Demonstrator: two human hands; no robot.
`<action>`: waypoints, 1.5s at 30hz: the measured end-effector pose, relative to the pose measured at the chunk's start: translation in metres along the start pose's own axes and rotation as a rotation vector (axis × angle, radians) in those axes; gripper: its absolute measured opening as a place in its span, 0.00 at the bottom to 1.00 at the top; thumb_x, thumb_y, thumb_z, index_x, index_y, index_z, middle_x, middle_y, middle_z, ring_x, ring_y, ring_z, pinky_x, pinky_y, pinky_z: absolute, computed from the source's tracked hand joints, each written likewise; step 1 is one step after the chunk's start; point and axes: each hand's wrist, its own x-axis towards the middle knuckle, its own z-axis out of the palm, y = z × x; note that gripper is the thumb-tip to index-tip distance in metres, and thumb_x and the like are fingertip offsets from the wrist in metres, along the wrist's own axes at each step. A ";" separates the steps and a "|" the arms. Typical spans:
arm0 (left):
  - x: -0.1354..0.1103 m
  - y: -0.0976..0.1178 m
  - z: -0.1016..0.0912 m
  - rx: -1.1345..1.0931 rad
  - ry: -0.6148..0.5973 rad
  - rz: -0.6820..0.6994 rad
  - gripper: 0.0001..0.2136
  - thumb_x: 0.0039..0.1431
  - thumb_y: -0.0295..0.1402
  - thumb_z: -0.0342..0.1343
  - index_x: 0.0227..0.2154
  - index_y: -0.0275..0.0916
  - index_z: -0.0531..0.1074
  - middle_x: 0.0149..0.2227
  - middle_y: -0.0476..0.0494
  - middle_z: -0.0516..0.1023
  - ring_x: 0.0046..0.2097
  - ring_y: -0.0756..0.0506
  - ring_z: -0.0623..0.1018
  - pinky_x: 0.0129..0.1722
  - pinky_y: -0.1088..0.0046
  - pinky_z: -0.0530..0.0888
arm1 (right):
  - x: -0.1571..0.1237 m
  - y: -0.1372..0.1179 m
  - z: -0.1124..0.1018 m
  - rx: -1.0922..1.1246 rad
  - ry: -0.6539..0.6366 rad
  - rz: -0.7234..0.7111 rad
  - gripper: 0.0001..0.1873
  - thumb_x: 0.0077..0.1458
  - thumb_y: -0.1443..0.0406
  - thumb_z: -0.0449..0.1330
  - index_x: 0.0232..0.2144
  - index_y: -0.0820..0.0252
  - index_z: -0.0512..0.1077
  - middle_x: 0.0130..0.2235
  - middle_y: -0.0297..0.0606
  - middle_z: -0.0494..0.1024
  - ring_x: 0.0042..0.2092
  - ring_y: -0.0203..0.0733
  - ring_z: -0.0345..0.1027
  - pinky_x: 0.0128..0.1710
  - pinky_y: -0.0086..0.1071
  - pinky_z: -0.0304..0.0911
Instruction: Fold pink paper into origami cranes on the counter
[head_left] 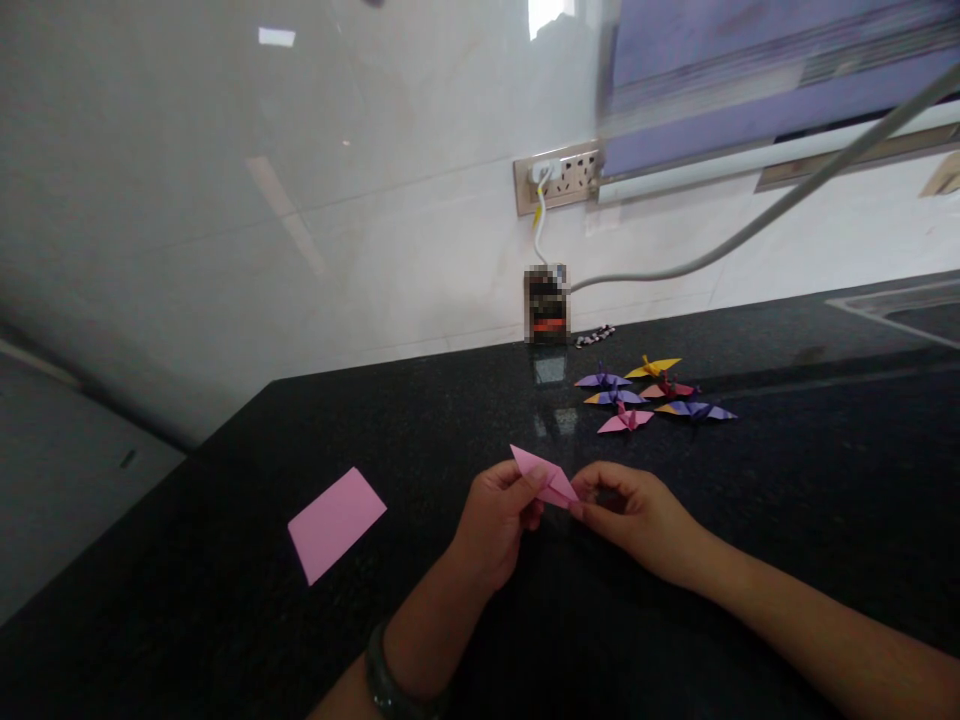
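Note:
A piece of folded pink origami paper (553, 483) is held up over the dark counter, between both hands. My left hand (499, 515) pinches its left part, thumb on top and fingers curled beneath. At the right corner of the paper, my right hand (634, 515) closes thumb and forefinger on the tip. A flat pink paper sheet (337, 525) lies on the counter to the left. Beyond my right hand sit several folded paper cranes, among them a pink crane (626, 420), a yellow crane (652, 368) and a purple crane (697, 411).
The black speckled counter (420, 430) meets a pale tiled wall (375, 220). By the wall stand a blurred-out dark object (547, 305) and a black-and-white patterned strip (595, 337). A grey cable (720, 245) crosses at right, below a wall socket (559, 177).

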 end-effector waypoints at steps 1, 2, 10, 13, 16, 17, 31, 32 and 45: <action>0.000 0.000 0.000 -0.011 0.004 0.004 0.10 0.47 0.36 0.55 0.26 0.32 0.69 0.20 0.51 0.65 0.21 0.56 0.63 0.18 0.81 0.57 | 0.001 0.000 -0.001 0.035 0.011 0.026 0.05 0.47 0.65 0.56 0.28 0.61 0.68 0.24 0.32 0.68 0.25 0.32 0.60 0.24 0.26 0.57; 0.000 0.000 0.000 -0.017 0.009 0.007 0.09 0.46 0.35 0.56 0.26 0.33 0.69 0.21 0.50 0.66 0.21 0.56 0.63 0.18 0.81 0.57 | 0.001 0.000 -0.002 0.075 0.033 0.053 0.06 0.47 0.64 0.56 0.28 0.61 0.68 0.23 0.31 0.67 0.24 0.32 0.59 0.22 0.25 0.57; -0.003 -0.001 0.001 0.104 -0.112 -0.069 0.12 0.42 0.32 0.59 0.32 0.35 0.69 0.25 0.48 0.71 0.23 0.54 0.67 0.19 0.81 0.58 | 0.005 -0.001 -0.010 0.376 0.235 0.066 0.11 0.46 0.61 0.57 0.32 0.61 0.66 0.23 0.28 0.64 0.20 0.28 0.57 0.19 0.24 0.55; -0.005 -0.001 0.004 0.201 -0.170 -0.060 0.11 0.43 0.32 0.58 0.32 0.34 0.71 0.26 0.46 0.72 0.24 0.53 0.67 0.20 0.80 0.59 | 0.005 -0.001 -0.008 0.407 0.201 0.048 0.12 0.44 0.61 0.59 0.33 0.61 0.65 0.23 0.29 0.66 0.22 0.30 0.60 0.20 0.25 0.57; -0.006 -0.002 0.007 0.230 -0.135 -0.026 0.08 0.43 0.32 0.58 0.27 0.33 0.73 0.23 0.47 0.71 0.23 0.53 0.66 0.21 0.80 0.60 | 0.003 -0.002 -0.005 0.377 0.159 0.040 0.15 0.42 0.63 0.60 0.34 0.60 0.63 0.23 0.29 0.66 0.23 0.31 0.60 0.21 0.25 0.56; -0.006 -0.003 0.008 0.224 -0.114 -0.016 0.07 0.43 0.32 0.58 0.26 0.33 0.73 0.22 0.48 0.71 0.23 0.53 0.66 0.21 0.79 0.61 | 0.003 -0.002 -0.003 0.353 0.150 0.036 0.16 0.41 0.64 0.61 0.35 0.59 0.63 0.23 0.29 0.66 0.23 0.31 0.60 0.21 0.25 0.56; -0.007 0.002 0.010 0.547 0.010 0.262 0.03 0.41 0.28 0.58 0.20 0.36 0.76 0.24 0.46 0.71 0.29 0.49 0.69 0.28 0.75 0.64 | 0.000 -0.009 -0.003 0.253 0.181 0.078 0.10 0.44 0.68 0.55 0.33 0.62 0.64 0.22 0.29 0.67 0.19 0.28 0.56 0.17 0.23 0.52; -0.007 0.002 0.010 0.580 0.023 0.280 0.03 0.41 0.28 0.57 0.20 0.37 0.76 0.23 0.46 0.71 0.29 0.49 0.69 0.28 0.75 0.64 | 0.001 -0.008 -0.003 0.263 0.173 0.079 0.10 0.44 0.68 0.54 0.34 0.62 0.64 0.23 0.30 0.67 0.19 0.28 0.57 0.17 0.23 0.53; -0.006 0.000 0.007 0.181 -0.067 -0.064 0.12 0.44 0.34 0.58 0.32 0.34 0.73 0.28 0.41 0.76 0.30 0.48 0.74 0.27 0.77 0.67 | 0.002 -0.007 -0.006 0.407 0.132 0.027 0.13 0.43 0.67 0.56 0.35 0.61 0.63 0.25 0.31 0.68 0.24 0.31 0.62 0.23 0.26 0.57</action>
